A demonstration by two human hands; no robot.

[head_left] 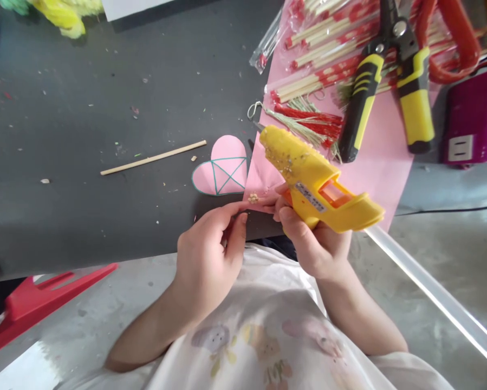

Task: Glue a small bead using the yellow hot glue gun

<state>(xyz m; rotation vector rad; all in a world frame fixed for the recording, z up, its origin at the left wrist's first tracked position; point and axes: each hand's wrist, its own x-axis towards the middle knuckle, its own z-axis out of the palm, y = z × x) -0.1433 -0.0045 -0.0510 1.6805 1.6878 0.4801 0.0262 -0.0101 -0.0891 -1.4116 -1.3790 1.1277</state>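
My right hand (314,244) is wrapped round the handle of a yellow hot glue gun (308,173), its nozzle pointing up and left. A long clear glue stick (422,287) sticks out of its back end. My left hand (213,254) is at the table's front edge, index finger stretched out to the right and thumb bent below it. By that fingertip is a small pale beaded flower (253,199); whether the finger touches it I cannot tell. Just above my left hand lies a pink heart-shaped paper (227,168) with green lines drawn on it.
A thin wooden stick (154,157) lies on the dark table (84,216). At right, a pink sheet (373,179) bears bagged red-tipped sticks (320,59), red and pale tassels (308,122) and yellow-black pliers (416,103). A purple box (474,119) stands beside it.
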